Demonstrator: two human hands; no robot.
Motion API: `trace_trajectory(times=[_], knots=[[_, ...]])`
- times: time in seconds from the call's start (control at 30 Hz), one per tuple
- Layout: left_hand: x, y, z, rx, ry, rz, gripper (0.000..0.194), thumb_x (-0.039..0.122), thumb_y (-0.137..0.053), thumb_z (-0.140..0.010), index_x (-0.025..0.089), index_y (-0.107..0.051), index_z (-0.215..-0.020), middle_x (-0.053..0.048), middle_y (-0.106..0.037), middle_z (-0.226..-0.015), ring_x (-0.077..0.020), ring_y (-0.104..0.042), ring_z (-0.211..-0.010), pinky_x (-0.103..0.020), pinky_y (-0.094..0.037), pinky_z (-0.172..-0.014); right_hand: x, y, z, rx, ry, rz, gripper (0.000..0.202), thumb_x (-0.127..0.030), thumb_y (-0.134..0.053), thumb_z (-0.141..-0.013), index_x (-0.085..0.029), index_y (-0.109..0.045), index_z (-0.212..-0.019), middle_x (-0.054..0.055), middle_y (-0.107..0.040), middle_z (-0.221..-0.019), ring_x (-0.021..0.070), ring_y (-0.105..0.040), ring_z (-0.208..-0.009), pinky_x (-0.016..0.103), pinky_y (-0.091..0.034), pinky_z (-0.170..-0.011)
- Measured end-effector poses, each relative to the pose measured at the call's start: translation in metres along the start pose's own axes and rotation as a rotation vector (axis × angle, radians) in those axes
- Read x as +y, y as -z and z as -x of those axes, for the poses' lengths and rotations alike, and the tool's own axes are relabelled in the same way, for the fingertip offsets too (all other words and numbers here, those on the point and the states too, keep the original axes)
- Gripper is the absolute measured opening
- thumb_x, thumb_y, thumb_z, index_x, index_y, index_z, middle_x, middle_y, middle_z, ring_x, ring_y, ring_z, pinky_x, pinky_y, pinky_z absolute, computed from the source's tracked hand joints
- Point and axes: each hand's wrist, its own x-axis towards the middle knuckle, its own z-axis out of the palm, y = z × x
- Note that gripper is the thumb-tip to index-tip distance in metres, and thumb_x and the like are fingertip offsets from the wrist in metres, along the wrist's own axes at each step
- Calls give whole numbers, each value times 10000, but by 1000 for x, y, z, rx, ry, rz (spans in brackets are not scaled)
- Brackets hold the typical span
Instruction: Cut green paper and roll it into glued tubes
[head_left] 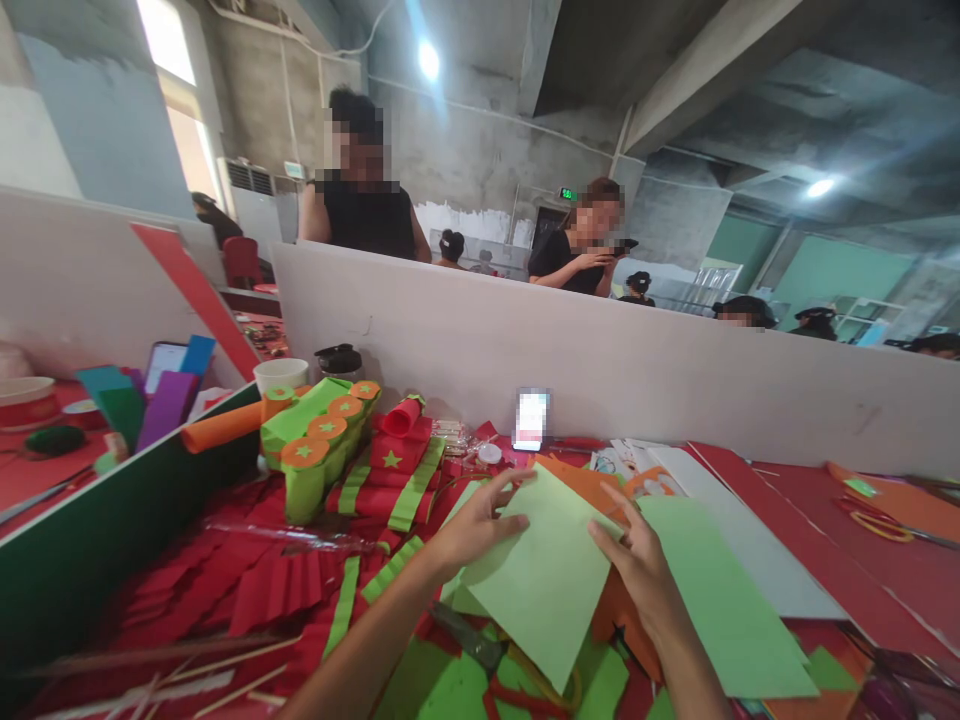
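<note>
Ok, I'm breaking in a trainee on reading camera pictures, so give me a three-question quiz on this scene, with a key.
1. What do the left hand and the right hand both hold?
2. True or false: the phone beyond the hands stands upright in front of the pale partition.
3. What colour are the stars on the orange discs?
A) blue
B) yellow-green
C) black

Key:
1. A light green paper sheet, its lower corner pointing towards the wearer.
2. True.
3. B.
</note>
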Motion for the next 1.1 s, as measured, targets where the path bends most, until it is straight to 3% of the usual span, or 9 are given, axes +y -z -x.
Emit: trace_trajectory(times=[0.1, 0.17, 0.27, 0.33, 0.43, 0.57, 0.83, 0.93, 1.1], knots=[[-4, -1, 0, -44, 55, 116, 846, 337, -766, -732, 309, -342, -1463, -80, -671, -1050, -233, -666, -854, -334, -526, -698, 0, 2, -1, -45, -89, 2, 481, -465, -737, -762, -181, -643, -1139, 93, -728, -1015, 261, -684, -836, 338, -549, -711], [-6, -1, -1, -68, 70, 117, 750, 348, -762, -744, 257, -433, -1412, -84, -687, -1004, -230, -678, -796, -337, -534, -680, -1, 2, 0, -22, -72, -8, 427, -459, -764, -737, -177, -672, -1044, 97, -722, -1036, 260, -675, -853, 319, -538, -706], [-8, -1, -2, -86, 20, 113, 475, 364, -717, -796, 172, -623, -1220, -106, -704, -1019, -239, -680, -846, -333, -528, -736, -8, 1, 4, -65, -71, -115, 519, -422, -775, -742, -205, -619, -1186, 100, -718, -1091, 269, -677, -905, 344, -540, -758], [-9, -2, -4, -75, -16, 145, 408, 371, -700, -814, 160, -656, -1160, -107, -707, -1040, -235, -678, -863, -329, -522, -765, -14, -1, 7, -148, -100, -216, 593, -408, -775, -750, -209, -571, -1269, 117, -713, -1125, 287, -680, -942, 380, -543, -794], [-10, -5, -4, -64, -20, 179, 399, 414, -674, -834, 157, -663, -1139, -102, -717, -1000, -208, -675, -798, -304, -516, -722, -18, -5, 10, -226, -130, -259, 568, -427, -758, -766, -194, -598, -1259, 134, -707, -1160, 312, -676, -993, 402, -541, -816], [-10, -7, -2, -81, 9, 181, 419, 485, -624, -859, 157, -663, -1116, -80, -710, -889, -173, -650, -727, -249, -486, -629, -17, -7, 10, -269, -143, -174, 453, -473, -713, -800, -172, -695, -1137, 118, -754, -1035, 306, -705, -885, 386, -550, -753], [-8, -1, -6, 0, 58, 44, 394, 527, -696, -765, 159, -635, -889, 60, -466, -580, -70, -406, -485, -179, -341, -453, -13, 0, 6, -148, -165, -158, 424, -476, -724, -788, -161, -716, -1071, 113, -769, -950, 280, -715, -760, 337, -540, -629], [-10, 2, -8, 59, 33, 17, 417, 549, -704, -735, 166, -612, -871, 61, -456, -584, -85, -425, -512, -193, -366, -478, -10, 2, 3, -64, -118, -174, 436, -483, -754, -754, -158, -718, -1043, 121, -767, -962, 295, -711, -827, 350, -548, -684], [-5, 2, -7, 121, 19, 19, 410, 545, -715, -723, 165, -601, -829, 72, -402, -576, -79, -379, -529, -191, -345, -501, -12, 0, 6, -188, -104, -204, 462, -470, -717, -798, -204, -676, -1174, 113, -730, -1130, 310, -684, -990, 399, -547, -816]])
